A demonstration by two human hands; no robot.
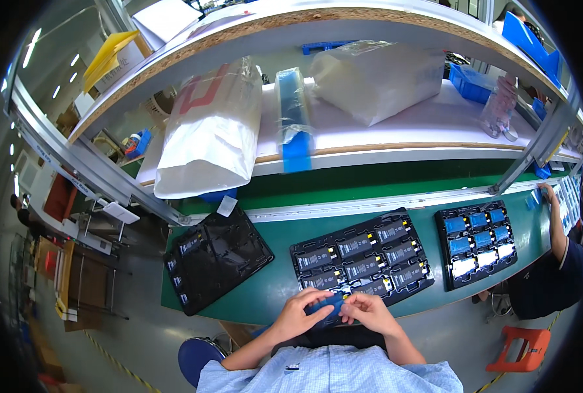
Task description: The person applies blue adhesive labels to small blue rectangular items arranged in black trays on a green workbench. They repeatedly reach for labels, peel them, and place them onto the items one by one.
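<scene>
My left hand is closed around a flat battery with a blue face, held over the table's near edge. The fingertips of my right hand pinch at its right end; exactly what they grip there is partly hidden. Just beyond my hands lies a black tray with rows of black batteries, small yellow marks at their ends. To the right sits another black tray of blue-faced batteries. At the left, a black tray has a few batteries along its left side.
A green table carries the trays. Over its back runs a shelf with a white bag, a blue strip in clear wrap and a plastic bottle. A co-worker's arm reaches in at right. An orange stool stands below.
</scene>
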